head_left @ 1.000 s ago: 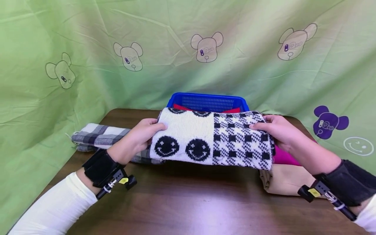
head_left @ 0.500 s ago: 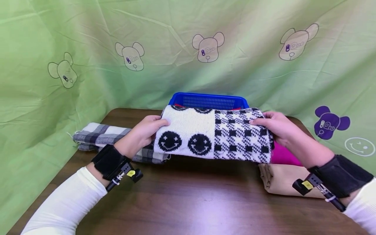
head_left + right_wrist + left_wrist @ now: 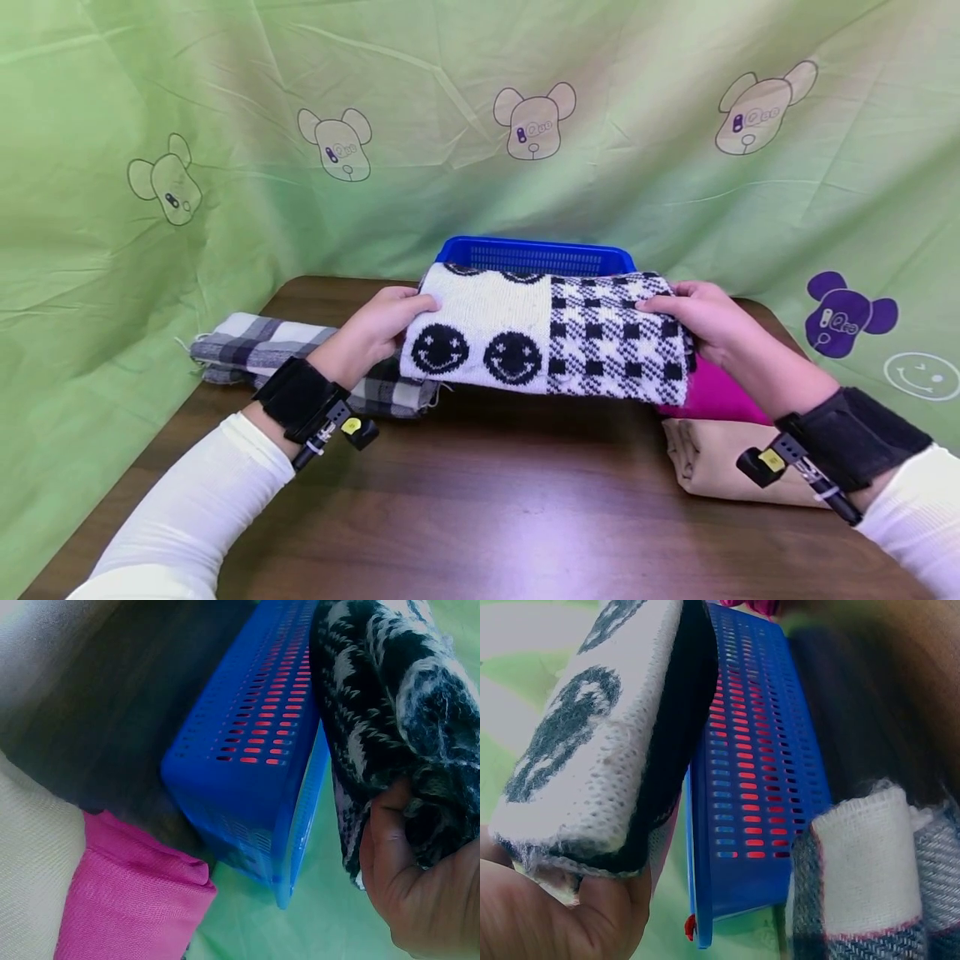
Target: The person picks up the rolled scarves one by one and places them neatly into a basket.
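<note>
Where knit cloth (image 3: 551,333) intervenes, blue basket (image 3: 540,245) partly hidden, red contents (image 3: 754,842) inside (indistinct)

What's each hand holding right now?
Left hand: holding the folded scarf at its smiley end.
Right hand: holding the same scarf at its checked end.

Green printed curtain (image 3: 435,200) behind a brown bench (image 3: 480,500)
Checked cloth (image 3: 258,340) centre left, magenta cloth (image 3: 720,393) and tan cloth (image 3: 738,467) lower right

On the green curtain (image 3: 420,50) facing me, printed bear heads (image 3: 843,323) carry a short word beginning with Q, the rest blurred; I cannot read the yellow stickers (image 3: 350,426) on my wrist cameras (image 3: 367,434).
</note>
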`<action>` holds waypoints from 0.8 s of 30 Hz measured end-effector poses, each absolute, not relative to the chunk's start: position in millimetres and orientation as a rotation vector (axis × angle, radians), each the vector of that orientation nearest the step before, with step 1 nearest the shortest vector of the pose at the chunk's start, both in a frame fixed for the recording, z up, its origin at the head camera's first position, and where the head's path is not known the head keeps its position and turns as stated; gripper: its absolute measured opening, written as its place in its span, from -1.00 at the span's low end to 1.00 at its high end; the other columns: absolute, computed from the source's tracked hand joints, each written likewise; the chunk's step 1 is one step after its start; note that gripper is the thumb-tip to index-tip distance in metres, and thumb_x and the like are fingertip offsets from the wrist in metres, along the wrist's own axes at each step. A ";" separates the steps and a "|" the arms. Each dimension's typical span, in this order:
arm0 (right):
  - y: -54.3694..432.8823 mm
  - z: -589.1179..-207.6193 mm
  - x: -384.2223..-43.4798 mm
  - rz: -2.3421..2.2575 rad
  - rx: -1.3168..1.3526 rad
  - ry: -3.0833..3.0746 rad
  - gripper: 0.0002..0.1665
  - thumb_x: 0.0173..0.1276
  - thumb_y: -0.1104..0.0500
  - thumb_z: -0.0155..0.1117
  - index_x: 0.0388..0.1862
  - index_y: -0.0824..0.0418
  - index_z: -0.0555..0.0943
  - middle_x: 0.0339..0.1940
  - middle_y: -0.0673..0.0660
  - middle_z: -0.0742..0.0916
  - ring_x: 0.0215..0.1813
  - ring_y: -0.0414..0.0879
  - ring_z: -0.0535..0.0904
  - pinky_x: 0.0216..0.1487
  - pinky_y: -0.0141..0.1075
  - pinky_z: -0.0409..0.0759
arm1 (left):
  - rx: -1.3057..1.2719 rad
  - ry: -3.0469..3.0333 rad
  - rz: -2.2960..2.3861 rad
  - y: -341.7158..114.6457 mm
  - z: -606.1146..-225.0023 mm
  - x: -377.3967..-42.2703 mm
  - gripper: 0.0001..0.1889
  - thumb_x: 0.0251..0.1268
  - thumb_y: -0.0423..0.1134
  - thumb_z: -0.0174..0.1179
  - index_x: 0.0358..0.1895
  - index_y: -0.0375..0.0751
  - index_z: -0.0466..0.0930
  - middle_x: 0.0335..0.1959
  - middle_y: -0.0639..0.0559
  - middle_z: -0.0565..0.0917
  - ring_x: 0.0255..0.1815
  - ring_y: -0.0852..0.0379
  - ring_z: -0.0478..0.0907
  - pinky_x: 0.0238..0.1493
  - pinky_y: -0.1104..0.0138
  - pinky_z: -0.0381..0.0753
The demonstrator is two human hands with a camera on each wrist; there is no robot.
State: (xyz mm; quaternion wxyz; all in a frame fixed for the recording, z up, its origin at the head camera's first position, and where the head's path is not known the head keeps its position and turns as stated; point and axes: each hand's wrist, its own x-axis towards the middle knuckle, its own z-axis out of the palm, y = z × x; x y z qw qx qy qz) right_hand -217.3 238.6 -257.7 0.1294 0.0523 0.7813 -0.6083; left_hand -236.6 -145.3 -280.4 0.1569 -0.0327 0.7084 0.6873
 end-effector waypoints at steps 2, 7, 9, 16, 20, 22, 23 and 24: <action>238.3 -257.1 -219.2 -1.774 0.155 2.261 -0.57 0.35 0.17 0.29 0.09 0.26 0.37 -0.43 -0.13 0.69 -0.37 -0.24 0.66 -0.22 -0.37 0.67 | -0.103 2.020 1.970 -145.4 -280.7 -238.7 -0.64 0.34 -0.32 0.10 0.14 -0.41 0.40 -0.38 0.04 0.64 -0.43 0.16 0.64 -0.29 0.32 0.69; 236.7 -253.9 -223.6 -1.795 0.181 2.230 -0.61 0.36 0.15 0.29 0.05 0.22 0.36 -0.44 -0.11 0.69 -0.38 -0.22 0.67 -0.22 -0.35 0.68 | -0.098 2.010 1.986 -144.7 -279.0 -244.3 -0.68 0.33 -0.33 0.10 0.09 -0.39 0.42 -0.39 0.02 0.65 -0.44 0.14 0.65 -0.28 0.29 0.70; 235.8 -252.1 -225.5 -1.812 0.201 2.209 -0.62 0.36 0.14 0.29 0.03 0.19 0.36 -0.44 -0.10 0.70 -0.38 -0.20 0.67 -0.22 -0.32 0.69 | -0.090 2.018 1.987 -144.5 -276.8 -246.8 -0.70 0.32 -0.33 0.10 0.07 -0.38 0.43 -0.39 0.02 0.65 -0.44 0.14 0.64 -0.29 0.29 0.70; 236.2 -248.4 -231.4 -1.876 0.238 2.150 -0.58 0.33 0.12 0.35 0.02 0.15 0.36 -0.42 -0.08 0.70 -0.37 -0.17 0.68 -0.22 -0.30 0.69 | -0.091 2.032 1.963 -141.9 -267.2 -255.5 -0.74 0.34 -0.29 0.10 0.03 -0.33 0.44 -0.38 0.03 0.63 -0.44 0.14 0.63 -0.28 0.29 0.69; 236.8 -245.7 -235.7 -1.864 0.240 2.179 -0.59 0.33 0.10 0.34 0.03 0.14 0.37 -0.42 -0.09 0.69 -0.37 -0.19 0.66 -0.22 -0.33 0.68 | -0.104 2.034 1.965 -140.9 -262.5 -260.5 -0.76 0.32 -0.30 0.11 0.00 -0.31 0.46 -0.38 0.03 0.64 -0.44 0.13 0.63 -0.28 0.28 0.69; 236.6 -243.0 -238.3 -1.856 0.239 2.202 -0.60 0.34 0.09 0.34 0.02 0.12 0.38 -0.42 -0.10 0.68 -0.38 -0.20 0.66 -0.22 -0.34 0.68 | -0.099 2.037 1.976 -140.6 -260.3 -263.5 -0.78 0.32 -0.30 0.11 -0.03 -0.31 0.47 -0.40 0.03 0.64 -0.44 0.13 0.63 -0.29 0.30 0.68; 236.3 -241.4 -239.8 -1.859 0.240 2.209 -0.61 0.34 0.09 0.34 0.01 0.13 0.38 -0.43 -0.10 0.68 -0.39 -0.20 0.65 -0.23 -0.35 0.68 | -0.096 2.040 1.981 -140.2 -259.2 -265.3 -0.79 0.32 -0.30 0.11 -0.05 -0.30 0.48 -0.40 0.04 0.64 -0.45 0.14 0.62 -0.30 0.31 0.68; 236.0 -239.7 -241.4 -1.865 0.242 2.210 -0.61 0.33 0.10 0.34 0.01 0.13 0.39 -0.43 -0.10 0.68 -0.39 -0.20 0.65 -0.24 -0.35 0.68 | -0.093 2.042 1.988 -140.0 -258.1 -267.1 -0.80 0.32 -0.30 0.12 -0.06 -0.30 0.48 -0.41 0.04 0.64 -0.45 0.14 0.62 -0.31 0.32 0.68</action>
